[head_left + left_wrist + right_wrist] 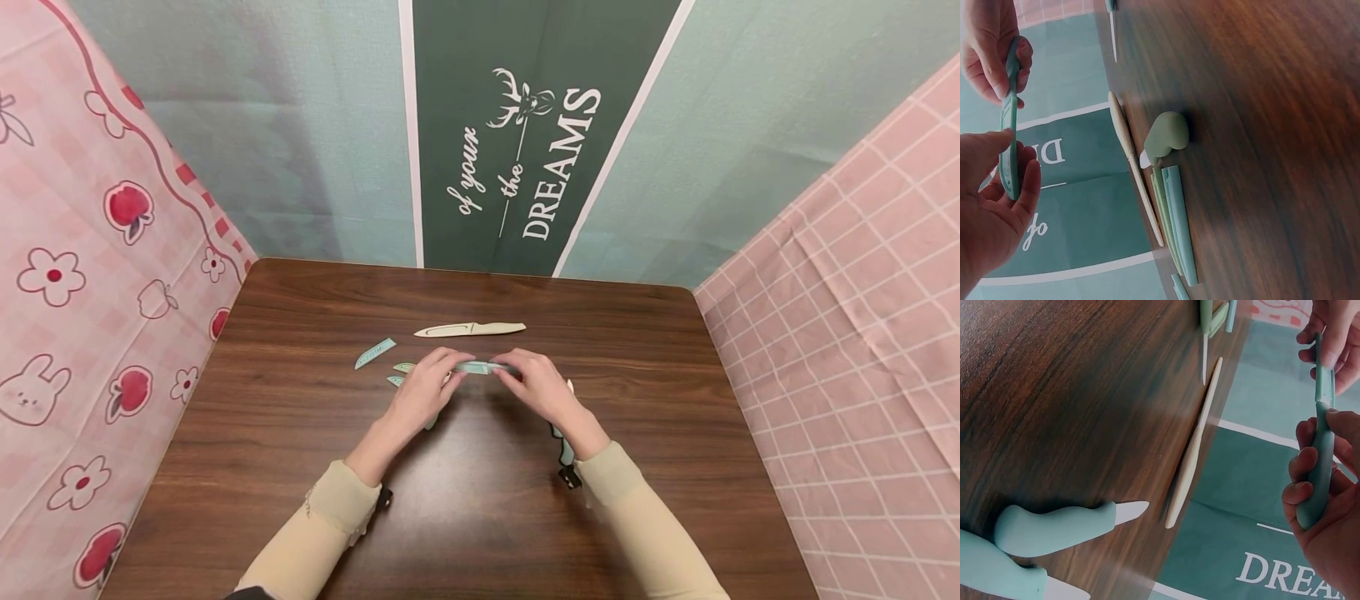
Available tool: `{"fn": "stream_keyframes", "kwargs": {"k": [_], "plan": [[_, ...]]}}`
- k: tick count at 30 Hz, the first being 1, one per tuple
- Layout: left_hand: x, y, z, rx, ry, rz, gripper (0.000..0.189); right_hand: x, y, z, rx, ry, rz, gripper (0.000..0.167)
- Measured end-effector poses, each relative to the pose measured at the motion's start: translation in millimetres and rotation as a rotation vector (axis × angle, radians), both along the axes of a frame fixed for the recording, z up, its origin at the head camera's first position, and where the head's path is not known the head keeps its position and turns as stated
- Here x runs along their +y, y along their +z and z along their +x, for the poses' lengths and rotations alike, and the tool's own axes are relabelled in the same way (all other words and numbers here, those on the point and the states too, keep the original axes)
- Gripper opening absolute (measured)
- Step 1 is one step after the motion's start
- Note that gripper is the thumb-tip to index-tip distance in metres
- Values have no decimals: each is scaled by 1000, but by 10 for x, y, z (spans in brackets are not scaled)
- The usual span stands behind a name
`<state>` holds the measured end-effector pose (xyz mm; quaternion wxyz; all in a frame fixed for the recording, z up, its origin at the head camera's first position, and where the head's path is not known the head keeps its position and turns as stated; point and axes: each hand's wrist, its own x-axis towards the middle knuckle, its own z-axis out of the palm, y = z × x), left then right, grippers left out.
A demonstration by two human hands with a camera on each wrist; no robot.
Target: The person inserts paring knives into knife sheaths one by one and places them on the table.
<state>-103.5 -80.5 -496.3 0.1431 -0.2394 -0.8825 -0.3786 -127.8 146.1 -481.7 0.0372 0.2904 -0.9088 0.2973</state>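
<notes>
Above the table, my left hand (422, 387) pinches a light teal knife sheath (474, 367) between thumb and fingers. My right hand (543, 387) grips the teal handle of a knife (1317, 481), its fingers wrapped round it in the right wrist view. Knife and sheath are in line, with the blade's side inside the cover; how far in is hard to tell. Under my left hand lies a green-handled knife (1169, 131) with a white blade. Beside it rest a green sheath (403, 367) and a blue sheath (395, 381).
Beyond my hands lies a cream knife (498, 328) in its cover. Another blue sheath (375, 353) lies to the left. Two bare-bladed teal knives, one nearer (1060, 528) and one at the corner (997, 569), lie under my right arm. Patterned cloths surround the wooden table (645, 350).
</notes>
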Motion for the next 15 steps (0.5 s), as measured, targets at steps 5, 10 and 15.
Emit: {"fn": "stream_keyframes", "kwargs": {"k": [5, 10, 15], "plan": [[-4, -32, -1, 17, -33, -24, 32, 31, -16, 4, -18, 7, 11, 19], [-14, -68, -19, 16, -38, -55, 31, 59, -51, 27, -39, 19, 58, 23], [-11, -112, -49, 18, -21, -146, 28, 85, -88, 46, -36, 20, 111, 23]]}}
